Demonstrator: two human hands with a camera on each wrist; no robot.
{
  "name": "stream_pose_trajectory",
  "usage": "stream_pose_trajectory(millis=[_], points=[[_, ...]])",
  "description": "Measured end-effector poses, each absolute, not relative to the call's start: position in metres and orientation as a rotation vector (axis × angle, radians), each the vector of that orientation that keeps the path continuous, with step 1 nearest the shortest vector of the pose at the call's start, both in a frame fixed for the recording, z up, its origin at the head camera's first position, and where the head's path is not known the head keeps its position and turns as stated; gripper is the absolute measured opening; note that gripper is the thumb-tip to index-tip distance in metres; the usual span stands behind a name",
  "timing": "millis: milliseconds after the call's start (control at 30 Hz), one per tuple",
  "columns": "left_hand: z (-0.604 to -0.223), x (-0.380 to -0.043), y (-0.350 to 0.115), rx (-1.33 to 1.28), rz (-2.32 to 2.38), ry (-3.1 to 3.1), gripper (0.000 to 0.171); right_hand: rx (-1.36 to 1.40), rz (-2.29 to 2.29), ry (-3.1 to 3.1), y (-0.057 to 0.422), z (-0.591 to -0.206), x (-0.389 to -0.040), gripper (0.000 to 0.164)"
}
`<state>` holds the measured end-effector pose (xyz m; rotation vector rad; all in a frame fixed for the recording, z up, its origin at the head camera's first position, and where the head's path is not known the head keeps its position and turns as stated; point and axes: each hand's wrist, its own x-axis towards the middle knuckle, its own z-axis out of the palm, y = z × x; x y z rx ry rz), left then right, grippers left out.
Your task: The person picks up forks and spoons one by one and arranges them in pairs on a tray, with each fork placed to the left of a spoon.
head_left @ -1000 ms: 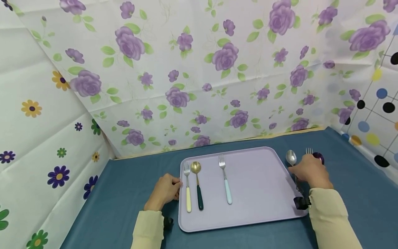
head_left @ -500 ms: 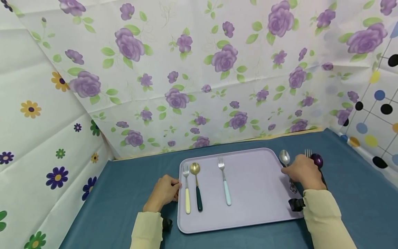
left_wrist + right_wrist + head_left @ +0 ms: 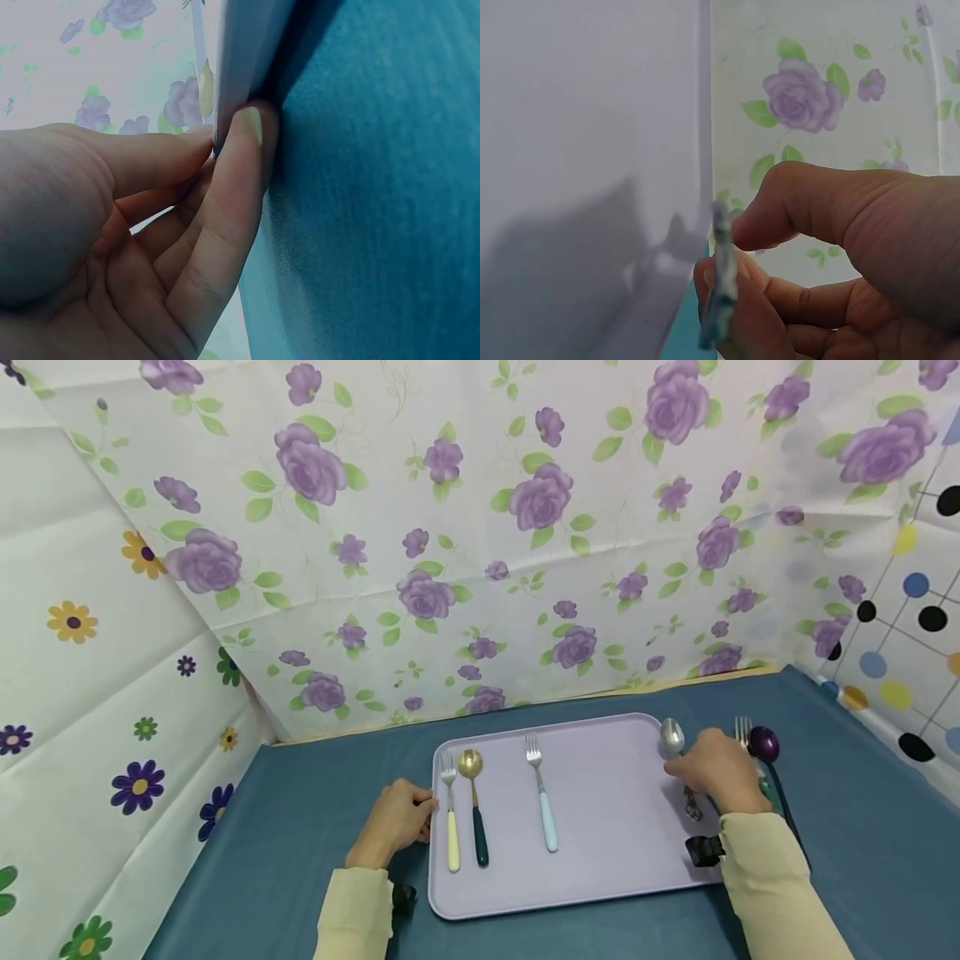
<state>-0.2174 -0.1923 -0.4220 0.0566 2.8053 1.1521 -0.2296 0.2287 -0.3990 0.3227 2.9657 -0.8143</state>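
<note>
My left hand (image 3: 393, 822) pinches the left rim of a lilac tray (image 3: 615, 810); in the left wrist view the thumb and a finger grip the tray edge (image 3: 240, 75). At the tray's right side my right hand (image 3: 718, 771) holds a silver spoon (image 3: 672, 737) by its handle, bowl pointing away, over the rim. Its ornate handle end (image 3: 721, 277) shows blurred in the right wrist view. On the tray lie a yellow-handled fork (image 3: 453, 839), a gold spoon (image 3: 471, 764) with a dark green handle, and a light-blue-handled fork (image 3: 550, 822).
Right of the tray, a purple spoon (image 3: 765, 744) with a dark handle lies on the blue tablecloth (image 3: 300, 827), beside a fork (image 3: 742, 728) partly hidden by my right hand. A flowered sheet (image 3: 427, 602) stands behind, with patterned sheets at both sides.
My right hand has moved left with the silver spoon, from beside the tray to over its right edge. The purple spoon and the fork beside it show more. My left hand stays put.
</note>
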Motion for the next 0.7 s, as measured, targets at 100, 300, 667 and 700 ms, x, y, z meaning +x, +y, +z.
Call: stream_pose_trajectory(millis=[100, 300, 667, 700], points=[[-0.422, -0.216, -0.192, 0.054, 1.148, 2.802, 0.02, 0.312, -0.834, 2.958, 0.225, -0.401, -0.23, 0.053], [-0.422, -0.216, -0.192, 0.054, 1.151, 2.801, 0.02, 0.318, -0.879, 2.933, 0.219, -0.401, -0.231, 0.046], [-0.423, -0.218, -0.192, 0.06, 1.16, 2.799, 0.02, 0.28, -0.935, 2.894, 0.211, -0.402, -0.233, 0.028], [-0.423, -0.218, -0.192, 0.06, 1.158, 2.803, 0.02, 0.275, -0.938, 2.895, 0.209, -0.403, -0.233, 0.028]])
